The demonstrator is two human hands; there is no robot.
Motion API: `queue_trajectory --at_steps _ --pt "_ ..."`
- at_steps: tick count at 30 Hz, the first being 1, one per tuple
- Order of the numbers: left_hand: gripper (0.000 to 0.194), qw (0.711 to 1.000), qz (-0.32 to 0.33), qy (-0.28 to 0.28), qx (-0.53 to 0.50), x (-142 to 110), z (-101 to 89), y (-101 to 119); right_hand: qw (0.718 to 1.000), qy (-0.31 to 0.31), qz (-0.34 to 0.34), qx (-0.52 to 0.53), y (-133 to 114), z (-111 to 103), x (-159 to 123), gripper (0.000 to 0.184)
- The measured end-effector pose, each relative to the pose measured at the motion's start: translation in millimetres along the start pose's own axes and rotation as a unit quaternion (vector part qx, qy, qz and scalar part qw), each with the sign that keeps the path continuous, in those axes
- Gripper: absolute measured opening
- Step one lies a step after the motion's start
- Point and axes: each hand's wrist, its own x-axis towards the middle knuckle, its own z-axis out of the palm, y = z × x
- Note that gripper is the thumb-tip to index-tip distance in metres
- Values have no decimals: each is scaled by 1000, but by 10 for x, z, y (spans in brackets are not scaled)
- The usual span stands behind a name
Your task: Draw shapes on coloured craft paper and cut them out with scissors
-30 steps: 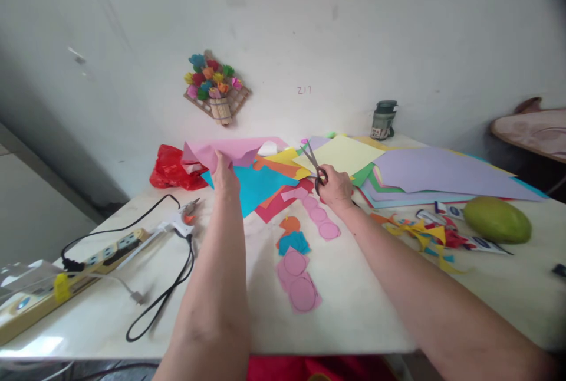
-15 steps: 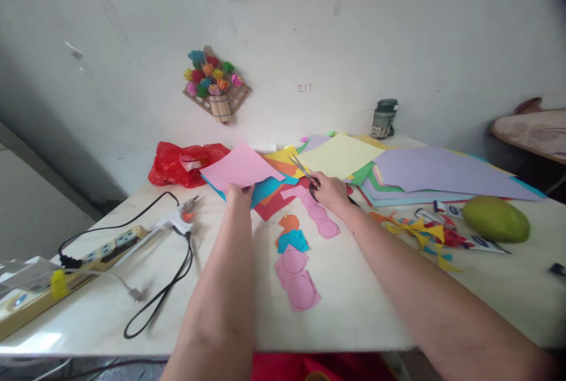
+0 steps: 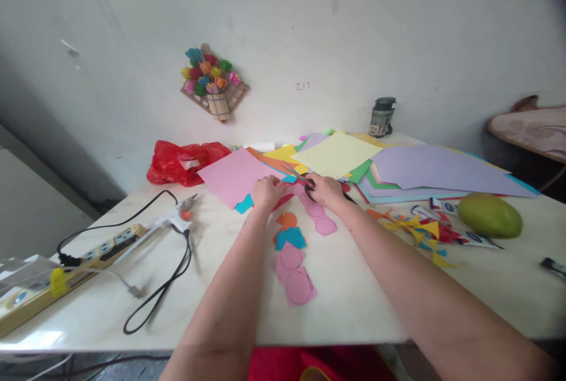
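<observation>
My right hand is closed around the dark handles of a pair of scissors, whose blades point up and left over the coloured sheets. Close to its left, my left hand rests with curled fingers over red paper; what the fingertips grip is hidden. A pink sheet lies left of that hand, with bits of blue paper showing at its edge. Below my right hand is a pink strip with drawn circles. Nearer me lie orange, blue and circle-marked pink pieces.
At left are a red plastic bag, a glue gun with its cord and a power strip. Paper sheets, scraps, tubes and a green mango lie right. A jar stands behind.
My left hand has let go of the pink sheet, which now lies lower, and has moved right, near the scissors. My right hand keeps the scissors in about the same place.
</observation>
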Motion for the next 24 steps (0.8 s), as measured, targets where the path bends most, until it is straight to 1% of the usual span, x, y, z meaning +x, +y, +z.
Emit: queue_trajectory --at_steps 1,3,6,8,11,13,15,17,18,19,21,22,23,24 --pt "40 999 33 2 39 -10 19 33 1000 1 -3 -4 0 0 1 29" --pt "49 994 71 -1 77 -22 28 79 1000 1 -10 -8 -1 -3 2 29" --pt "61 991 116 -12 61 -27 -47 114 1000 0 -20 0 -1 -10 5 28" --pt "65 988 144 -41 30 -33 -161 137 1000 0 -21 5 2 -5 6 28" --pt "55 974 176 -141 25 -65 -376 190 1000 11 -17 7 9 25 8 29" --pt "49 963 185 -188 48 -102 -499 222 1000 20 -14 9 10 54 9 29" --pt "49 955 204 -203 70 -141 -567 235 1000 25 -13 8 6 78 8 29" --pt "50 953 221 -196 68 -171 -566 224 1000 25 -19 3 -5 87 5 30" --pt "51 957 215 -186 56 -182 -542 213 999 26 -24 0 -14 86 2 31" --pt "52 965 190 -179 36 -190 -504 203 999 29 -30 -3 -24 81 -1 32" --pt "57 982 86 -163 -36 -197 -404 193 999 37 -35 -7 -49 61 -7 33" --pt "59 978 29 -175 -106 -197 -349 195 999 41 -35 -8 -62 49 -9 33" --pt "62 965 -24 -187 -182 -196 -295 202 998 45 -36 -8 -75 36 -10 32" --pt "63 944 -60 -198 -259 -192 -246 210 998 48 -41 -8 -88 23 -11 30"
